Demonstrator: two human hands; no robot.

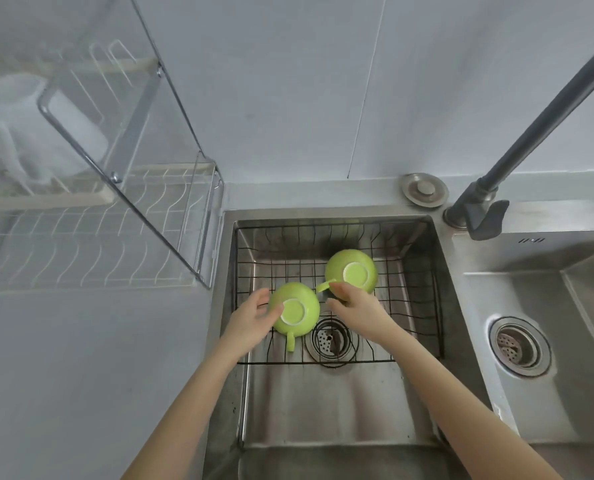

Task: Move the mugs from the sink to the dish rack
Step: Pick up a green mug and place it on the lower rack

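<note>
Two green mugs sit upside down on the wire grid [409, 271] in the sink [323, 410]. Left hand [250, 320] cups the near mug [293, 308], fingers spread; right hand [356, 306] pinches the far mug's [352, 270] handle.

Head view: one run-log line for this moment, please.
stage: reaching | left hand: touching near upside-down green mug | right hand: at far green mug's handle | wire dish rack: mug-free

Faucet [544, 109] top cut off; rack [91, 237] blurred behind clear door.
</note>
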